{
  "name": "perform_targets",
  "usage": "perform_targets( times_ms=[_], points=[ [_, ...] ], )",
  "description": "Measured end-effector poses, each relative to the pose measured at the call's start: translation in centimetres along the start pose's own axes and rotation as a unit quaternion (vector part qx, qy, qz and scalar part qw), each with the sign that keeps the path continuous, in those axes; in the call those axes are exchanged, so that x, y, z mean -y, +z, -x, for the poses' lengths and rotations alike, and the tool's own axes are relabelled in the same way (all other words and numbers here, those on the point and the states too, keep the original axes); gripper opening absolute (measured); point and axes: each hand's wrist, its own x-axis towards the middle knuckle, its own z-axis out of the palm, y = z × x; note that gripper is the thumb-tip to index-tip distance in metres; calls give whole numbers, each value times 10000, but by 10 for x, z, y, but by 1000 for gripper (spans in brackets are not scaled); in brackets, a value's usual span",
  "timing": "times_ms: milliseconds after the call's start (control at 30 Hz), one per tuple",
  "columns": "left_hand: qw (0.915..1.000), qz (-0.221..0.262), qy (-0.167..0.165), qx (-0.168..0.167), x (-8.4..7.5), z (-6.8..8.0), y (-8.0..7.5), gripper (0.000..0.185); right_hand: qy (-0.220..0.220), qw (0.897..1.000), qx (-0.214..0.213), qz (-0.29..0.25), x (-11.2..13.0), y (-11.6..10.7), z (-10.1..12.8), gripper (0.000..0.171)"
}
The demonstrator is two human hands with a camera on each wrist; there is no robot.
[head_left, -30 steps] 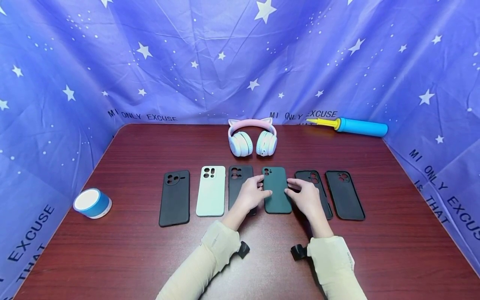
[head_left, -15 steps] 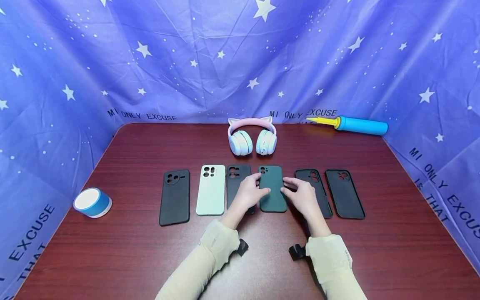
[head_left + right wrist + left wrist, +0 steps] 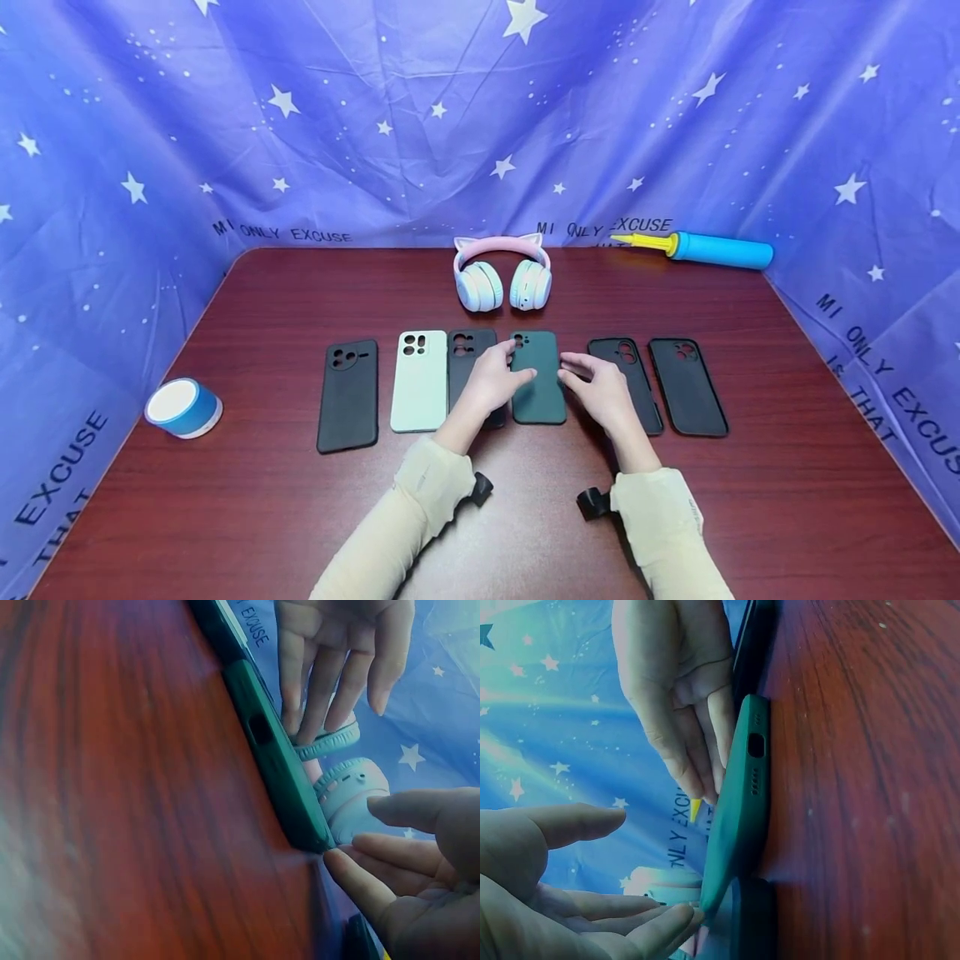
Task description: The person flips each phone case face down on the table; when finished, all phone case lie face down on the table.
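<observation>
A dark green phone case (image 3: 542,396) lies flat, back up, on the table between my two hands. My left hand (image 3: 491,382) reaches over a black phone case (image 3: 460,371), its fingertips at the green case's left edge. In the left wrist view, that hand's thumb (image 3: 585,825) is raised off the case and its fingers are fairly straight. On the other side, my right hand (image 3: 602,390) has its fingertips at or very near the green case's right edge. The right wrist view shows its thumb (image 3: 409,808) held apart from the case.
A pale green case (image 3: 418,387) and another black case (image 3: 348,396) lie left. Two black cases, one (image 3: 626,371) partly behind my right hand and one (image 3: 688,387) farther right, lie inside up. Headphones (image 3: 480,286), a blue pump (image 3: 723,250) and a round speaker (image 3: 183,408) surround the row.
The green case has slid left along with both hands. The black case beside it has shifted left too, up against the pale green one.
</observation>
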Motion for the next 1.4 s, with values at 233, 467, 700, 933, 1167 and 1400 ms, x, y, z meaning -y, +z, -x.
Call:
perform_targets(
  times_ms=[233, 467, 700, 933, 1167, 1400],
  points=[
    [9991, 186, 368, -95, -13, -4, 13, 60, -60, 9987, -501, 19, -8, -22, 2, 41],
    [9966, 641, 512, -72, -24, -12, 36, 57, -149, 9966, -752, 308, -23, -45, 4, 42],
    [9946, 901, 513, -83, -28, -17, 57, 55, -83, 9939, -1028, 402, -35, -60, 6, 44],
    [9973, 654, 329, 16, -27, -20, 71, 56, 82, 9911, -1147, 667, -41, -70, 8, 43],
    [9963, 787, -145, 328, -32, -17, 79, 56, 126, 9915, -932, 894, -46, -71, 7, 42],
    [9952, 853, -227, 422, -36, -18, 86, 56, 88, 9922, -876, 882, -46, -68, 6, 42]
  ],
)
